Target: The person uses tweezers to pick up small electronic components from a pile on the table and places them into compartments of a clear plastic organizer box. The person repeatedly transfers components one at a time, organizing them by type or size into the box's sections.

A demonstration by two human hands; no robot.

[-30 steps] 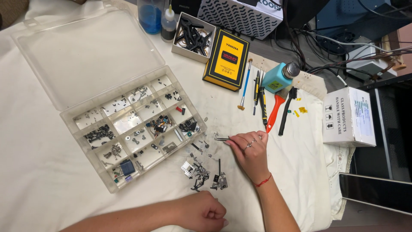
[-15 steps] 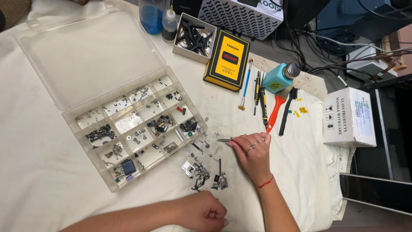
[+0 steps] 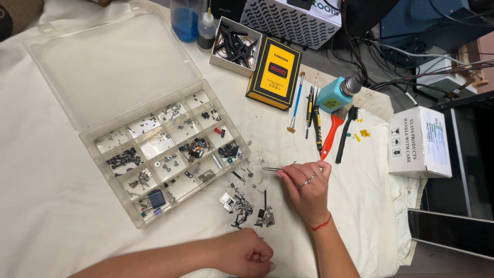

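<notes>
Fingers of the right hand (image 3: pixel 307 186) pinch thin metal tweezers (image 3: pixel 272 169), whose tips point left toward the clear plastic compartment box (image 3: pixel 164 154) of small parts. Just below the tips lies a loose pile of tiny metal components (image 3: pixel 247 206) on white cloth (image 3: pixel 62 216). The left hand (image 3: pixel 248 253) rests curled into a loose fist, holding nothing visible, below that pile.

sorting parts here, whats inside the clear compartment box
The clear compartment box holds small screws, dark metal bits and a blue part, sorted across its cells. Its lid lies open behind. The parts are too small to identify.
</notes>
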